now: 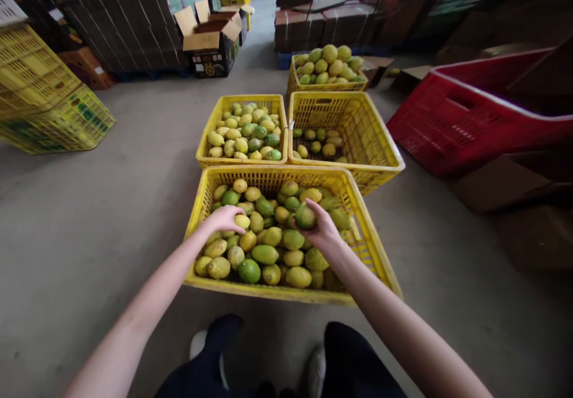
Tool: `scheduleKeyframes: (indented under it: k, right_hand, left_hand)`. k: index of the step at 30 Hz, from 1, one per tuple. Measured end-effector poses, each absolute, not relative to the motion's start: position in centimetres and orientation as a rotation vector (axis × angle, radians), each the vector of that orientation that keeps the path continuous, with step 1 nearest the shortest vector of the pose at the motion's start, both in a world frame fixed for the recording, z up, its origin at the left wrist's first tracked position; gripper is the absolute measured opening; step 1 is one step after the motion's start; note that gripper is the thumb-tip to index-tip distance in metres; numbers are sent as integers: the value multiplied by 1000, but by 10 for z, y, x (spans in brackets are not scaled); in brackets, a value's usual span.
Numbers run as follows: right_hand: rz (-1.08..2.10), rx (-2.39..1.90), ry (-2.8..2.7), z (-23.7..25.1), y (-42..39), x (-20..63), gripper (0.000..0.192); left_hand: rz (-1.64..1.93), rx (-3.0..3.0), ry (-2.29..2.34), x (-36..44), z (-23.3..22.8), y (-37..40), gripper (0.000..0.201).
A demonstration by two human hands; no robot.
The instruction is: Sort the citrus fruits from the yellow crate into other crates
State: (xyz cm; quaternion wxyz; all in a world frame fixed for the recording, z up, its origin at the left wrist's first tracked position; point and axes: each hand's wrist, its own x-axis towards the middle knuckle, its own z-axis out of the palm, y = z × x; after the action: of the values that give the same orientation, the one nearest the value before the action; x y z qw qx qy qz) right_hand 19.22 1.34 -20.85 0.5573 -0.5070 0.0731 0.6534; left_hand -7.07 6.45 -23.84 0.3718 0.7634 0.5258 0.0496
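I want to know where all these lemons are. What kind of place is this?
Probably a fruit packing warehouse. Yellow crates of lemons sit on a bare concrete floor, with stacked cardboard boxes behind. The left hand and right hand each grip a lemon.

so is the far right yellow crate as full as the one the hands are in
No, the far right crate holds one thin layer of fruit, while the near crate is piled high.

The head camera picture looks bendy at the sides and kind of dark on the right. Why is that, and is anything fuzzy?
In the head view, the wide lens bows the edges, so the red crate and stacked yellow crates lean outward. The right side and far corners sit in dim shade and look soft. The near yellow crate is evenly lit and sharp, as are the left hand and right hand. No glare shows.
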Motion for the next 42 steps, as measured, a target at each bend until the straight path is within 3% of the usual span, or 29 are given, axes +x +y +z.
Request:
scheduleKeyframes:
  k: [4,10,13,16,23,29,36,42]
  right_hand:
    - [1596,-1167,122,-162,30,174,7]
    - [1494,-950,-25,-86,58,155,14]
    - [1466,-936,-1,-82,53,151,23]
    - [1378,-1009,115,-98,42,152,28]
    - [1333,-1080,165,-117,24,152,25]
    - [1371,-1123,71,-125,25,160,21]
    - [1248,-1118,114,-125,24,177,17]
    - [1233,-1061,40,-109,17,175,16]
  left_hand:
    - [625,1367,1216,-54,-187,79,47]
    - [1233,370,791,6,-102,89,16]
    - [1301,133,607,34,-80,80,27]
    - [1292,38,598,53,-87,66,37]
    - [1177,114,996,61,-133,52,23]
    - [1148,76,998,46,-120,47,28]
    - [1196,-46,1000,61,-125,41,20]
    - [1096,-181,926,75,-122,36,31]
